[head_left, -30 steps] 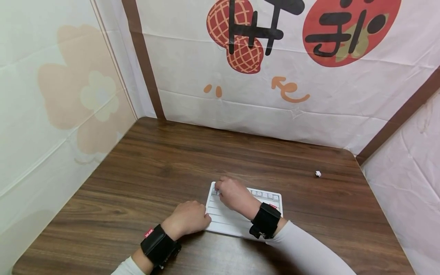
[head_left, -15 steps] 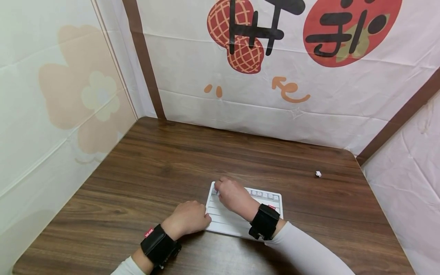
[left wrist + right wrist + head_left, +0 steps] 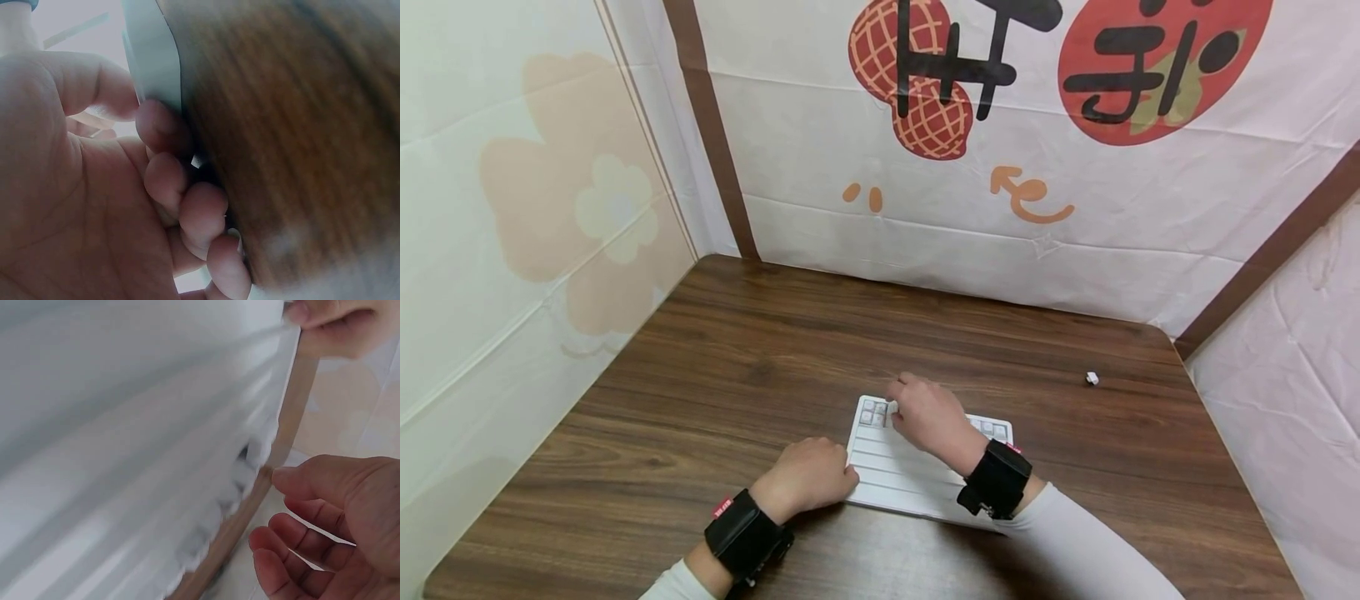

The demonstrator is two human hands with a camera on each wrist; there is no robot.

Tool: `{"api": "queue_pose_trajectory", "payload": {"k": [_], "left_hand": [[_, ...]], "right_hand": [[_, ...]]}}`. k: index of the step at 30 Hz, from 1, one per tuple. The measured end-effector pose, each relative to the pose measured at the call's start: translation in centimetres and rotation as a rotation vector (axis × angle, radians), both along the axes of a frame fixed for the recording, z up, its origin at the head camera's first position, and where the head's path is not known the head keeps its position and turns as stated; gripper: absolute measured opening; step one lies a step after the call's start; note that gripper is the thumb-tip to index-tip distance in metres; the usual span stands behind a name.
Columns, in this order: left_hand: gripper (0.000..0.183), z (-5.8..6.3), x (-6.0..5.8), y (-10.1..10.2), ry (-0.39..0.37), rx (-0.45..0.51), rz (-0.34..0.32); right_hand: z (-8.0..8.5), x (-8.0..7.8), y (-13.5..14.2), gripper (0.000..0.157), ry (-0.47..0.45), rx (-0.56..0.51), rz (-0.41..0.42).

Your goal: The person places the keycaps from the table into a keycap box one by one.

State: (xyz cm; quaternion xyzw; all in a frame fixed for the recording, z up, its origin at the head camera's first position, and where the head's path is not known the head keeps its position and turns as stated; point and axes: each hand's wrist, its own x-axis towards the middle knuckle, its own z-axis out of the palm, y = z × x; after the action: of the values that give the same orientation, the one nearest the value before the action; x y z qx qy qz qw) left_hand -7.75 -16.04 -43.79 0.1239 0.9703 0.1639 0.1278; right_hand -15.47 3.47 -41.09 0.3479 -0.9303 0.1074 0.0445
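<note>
A white board (image 3: 895, 482), shaped like a small keyboard with ridged rows, lies flat on the table. Small white keycap-like blocks (image 3: 872, 413) line its far edge. My left hand (image 3: 808, 475) grips the board's near left side, thumb on top; its curled fingers (image 3: 203, 209) sit at the edge in the left wrist view. Over the far row, my right hand (image 3: 932, 421) pinches a small white block (image 3: 892, 408) between thumb and index finger. In the right wrist view the thumb tip (image 3: 284, 480) is right at the row, and the other fingers are loosely curled.
One loose white block (image 3: 1092, 378) lies alone on the brown wooden table (image 3: 760, 333), toward the far right. Printed cloth walls (image 3: 820, 150) enclose the table at the back and both sides. A black band (image 3: 996, 482) circles each wrist.
My right hand has moved right and slightly away along the far row, uncovering several blocks at the board's left corner. The left hand stays at the board's edge.
</note>
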Motion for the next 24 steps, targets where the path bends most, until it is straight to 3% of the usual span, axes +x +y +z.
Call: {"api": "queue_pose_trajectory", "payload": {"k": [5,14,21,24], "left_hand": [[0.025,0.0,0.0,0.1,-0.004,0.004,-0.002],[0.026,0.3,0.1,0.2,-0.018,0.014,-0.007],[0.029,0.2,0.2,0.1,-0.012,0.024,-0.007],[0.029,0.2,0.2,0.1,-0.015,0.028,-0.007]], "right_hand": [[0.4,-0.5,2.1,0.027,0.016,-0.012,-0.051],[0.9,-1.6,6.4,0.046,-0.060,0.009,-0.160],[0.6,-2.0,10.1,0.053,-0.028,0.026,-0.215],[0.4,-2.4,11.7,0.056,-0.093,0.054,-0.296]]}}
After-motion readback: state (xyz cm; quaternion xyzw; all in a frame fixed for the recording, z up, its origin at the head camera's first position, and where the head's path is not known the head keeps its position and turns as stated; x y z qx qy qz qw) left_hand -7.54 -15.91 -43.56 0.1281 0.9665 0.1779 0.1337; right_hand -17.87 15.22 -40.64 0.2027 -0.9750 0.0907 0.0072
